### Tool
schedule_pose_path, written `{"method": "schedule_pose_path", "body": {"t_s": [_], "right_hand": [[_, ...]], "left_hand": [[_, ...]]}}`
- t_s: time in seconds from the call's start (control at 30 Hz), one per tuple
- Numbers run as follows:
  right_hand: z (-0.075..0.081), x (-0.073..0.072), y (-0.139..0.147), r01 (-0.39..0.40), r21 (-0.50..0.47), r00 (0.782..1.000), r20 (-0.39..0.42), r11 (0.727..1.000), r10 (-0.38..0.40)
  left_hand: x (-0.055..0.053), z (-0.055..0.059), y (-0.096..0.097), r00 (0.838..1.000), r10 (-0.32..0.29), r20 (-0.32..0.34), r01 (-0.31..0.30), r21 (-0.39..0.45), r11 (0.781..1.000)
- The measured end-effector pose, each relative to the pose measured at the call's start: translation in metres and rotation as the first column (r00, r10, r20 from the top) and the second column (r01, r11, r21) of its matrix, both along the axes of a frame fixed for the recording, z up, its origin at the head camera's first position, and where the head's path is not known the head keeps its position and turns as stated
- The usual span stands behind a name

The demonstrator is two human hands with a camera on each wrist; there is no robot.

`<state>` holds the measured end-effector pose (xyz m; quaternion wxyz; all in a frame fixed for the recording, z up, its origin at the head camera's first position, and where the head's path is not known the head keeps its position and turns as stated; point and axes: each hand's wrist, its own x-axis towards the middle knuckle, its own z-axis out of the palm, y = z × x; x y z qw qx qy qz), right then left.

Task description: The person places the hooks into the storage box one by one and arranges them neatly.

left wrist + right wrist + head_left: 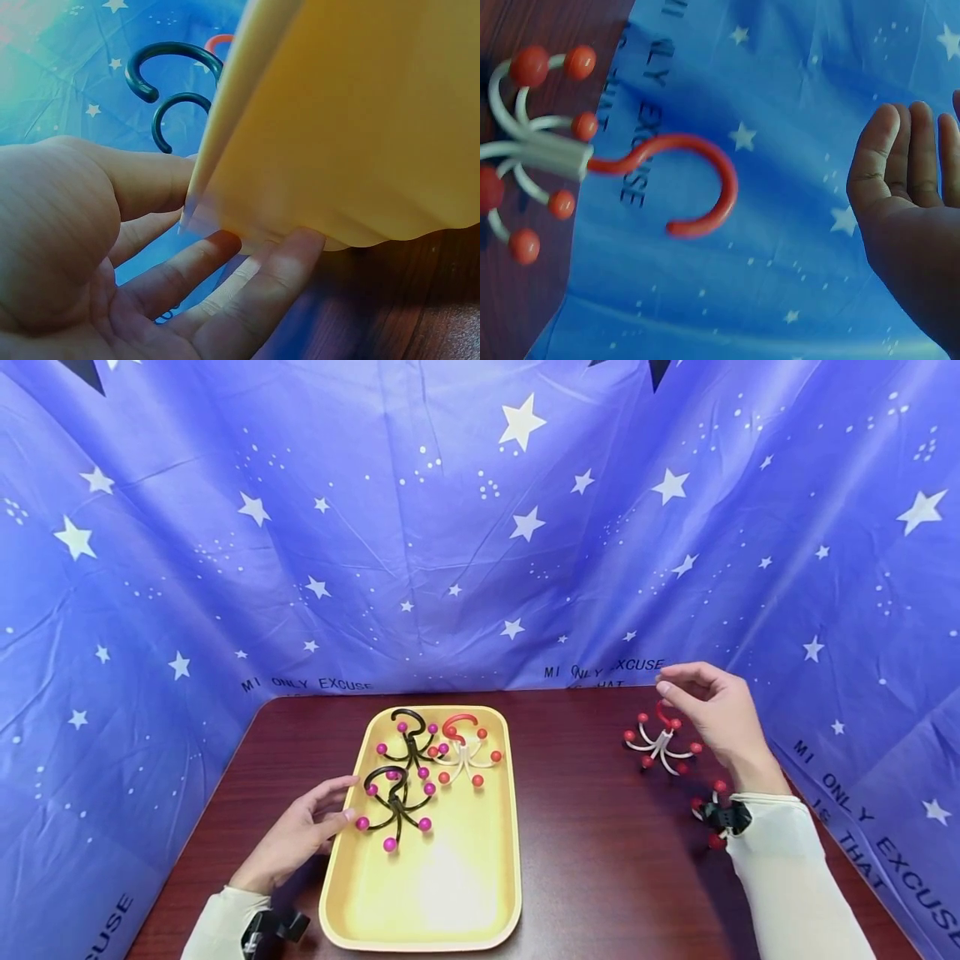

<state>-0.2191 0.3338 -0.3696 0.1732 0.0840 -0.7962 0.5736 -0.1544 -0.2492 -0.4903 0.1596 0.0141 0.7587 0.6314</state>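
Note:
My left hand [296, 835] pinches the left wall of a yellow tray [442, 893]; in the left wrist view the thumb is at the rim and fingertips touch the outside. Inside the tray are two black hook hangers with pink balls, a front one [396, 804] and a back one [411, 747], plus a white hanger with a red hook and red balls [463, 752]. To the right, a similar red-and-white hook hanger [662, 743] stands on the table, its red hook [724, 176] below my right hand [716, 714]. That hand is apart from the hook and holds nothing.
Another hanger with red balls [720, 787] is mostly hidden beneath my right wrist. The dark red wooden table [577, 827] is bordered at the back and sides by a blue star-printed cloth [450, 527].

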Motion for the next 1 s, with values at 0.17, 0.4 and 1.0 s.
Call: {"method": "schedule_pose_path", "body": {"t_s": [0.17, 0.4, 1.0], "right_hand": [[-0.007, -0.001, 0.019, 0.104, 0.108, 0.995, -0.005, 0.989, -0.104], [-0.022, -0.007, 0.033, 0.15, 0.046, 0.988, 0.039, 0.988, -0.152], [-0.055, -0.013, 0.039, 0.268, 0.182, 0.942, 0.158, 0.946, -0.297]], "left_hand": [[0.0, -0.001, 0.001, 1.0, -0.001, 0.002, 0.001, 0.002, 1.0], [0.0, 0.001, 0.0, 1.0, 0.004, -0.006, -0.004, -0.033, 0.999], [0.001, 0.001, 0.001, 1.0, 0.005, -0.01, -0.006, -0.038, 0.999]]}}
